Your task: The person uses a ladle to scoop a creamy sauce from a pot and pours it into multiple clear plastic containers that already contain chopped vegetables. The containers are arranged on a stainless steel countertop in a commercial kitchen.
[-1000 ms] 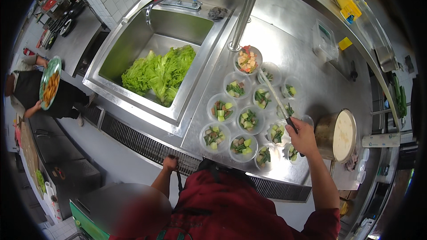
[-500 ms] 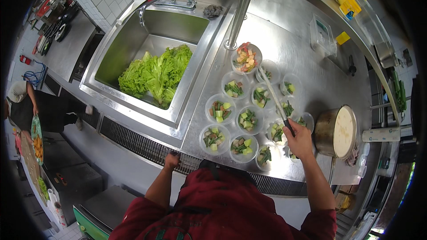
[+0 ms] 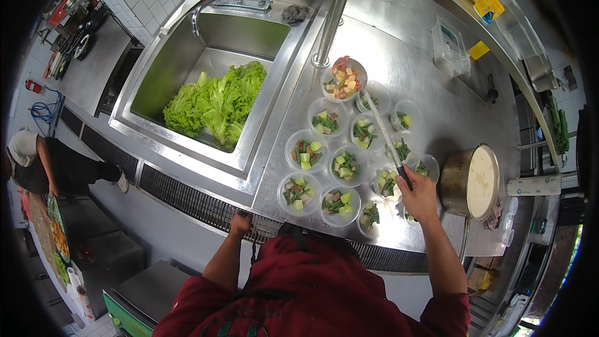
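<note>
My right hand (image 3: 419, 198) is closed round the black handle of a long, narrow knife (image 3: 386, 130). Its pale blade slants away over clear plastic cups, the tip beside the far ones. Under and around it stand several cups holding chopped green vegetables, such as this cup (image 3: 345, 166) in the middle. The farthest cup (image 3: 344, 81) has orange and red diced pieces instead. To the right of my hand is a large metal pot (image 3: 457, 182) full of creamy, pale liquid. My left hand (image 3: 239, 224) is closed by the counter's front edge, at a small dark thing I cannot make out.
Leafy lettuce (image 3: 218, 103) lies in the steel sink (image 3: 143, 93) at left. A metal post (image 3: 332, 19) rises from the counter. Clear containers (image 3: 450, 47) stand at the far right. Another person (image 3: 56, 165) is at far left, by a green tray (image 3: 57, 228) of orange food.
The person at far left has shifted forward with a foot farther right, and the green tray sits lower. My hands and the knife stay almost where they were; the view shifts slightly.
</note>
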A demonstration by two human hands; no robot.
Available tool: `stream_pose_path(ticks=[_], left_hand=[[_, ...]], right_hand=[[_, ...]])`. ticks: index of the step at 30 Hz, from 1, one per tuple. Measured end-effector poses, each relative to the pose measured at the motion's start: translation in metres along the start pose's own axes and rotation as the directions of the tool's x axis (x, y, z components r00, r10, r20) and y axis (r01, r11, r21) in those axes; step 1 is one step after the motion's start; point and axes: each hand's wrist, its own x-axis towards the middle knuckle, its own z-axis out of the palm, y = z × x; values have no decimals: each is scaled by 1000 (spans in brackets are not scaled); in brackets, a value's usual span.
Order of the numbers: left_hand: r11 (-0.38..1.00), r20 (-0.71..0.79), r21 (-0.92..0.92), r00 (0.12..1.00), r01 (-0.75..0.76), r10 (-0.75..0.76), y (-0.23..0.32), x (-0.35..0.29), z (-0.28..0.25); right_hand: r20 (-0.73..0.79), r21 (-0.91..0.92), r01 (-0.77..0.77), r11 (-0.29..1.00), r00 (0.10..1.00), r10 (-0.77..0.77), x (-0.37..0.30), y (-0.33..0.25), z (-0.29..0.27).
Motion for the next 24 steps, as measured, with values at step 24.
stream_pose_path(ticks=[24], left_hand=[[752, 79, 449, 860, -483, 505, 2, 0, -14]], right_hand=[[184, 431, -186, 883, 976, 116, -10, 13, -16]])
